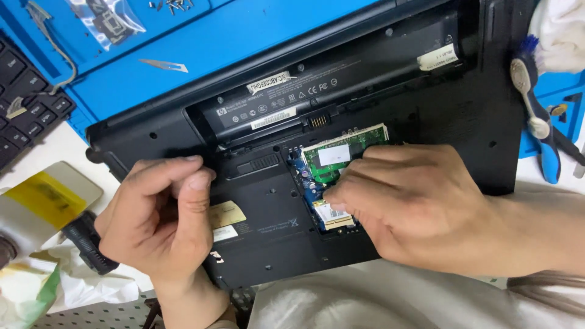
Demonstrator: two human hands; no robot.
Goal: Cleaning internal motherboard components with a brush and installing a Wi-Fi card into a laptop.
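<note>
A black laptop (426, 103) lies upside down, its battery bay empty and a small compartment open near the middle. In that compartment sits a green circuit board (332, 159) with a white sticker, and below it a smaller card (334, 216). My right hand (420, 207) reaches into the compartment, its fingertips pinched at the edge of the green board. My left hand (161, 219) rests on the laptop's left front part, fingers curled loosely and thumb pressed on the case, with nothing in it.
A blue work mat (201, 42) lies under the laptop, with a thin metal blade (163, 64), loose screws (173, 5) and a small plastic bag (109, 21). A brush and blue-handled tools (536, 103) lie at right. A keyboard (24, 103) sits at left; white cloth (378, 301) is in front.
</note>
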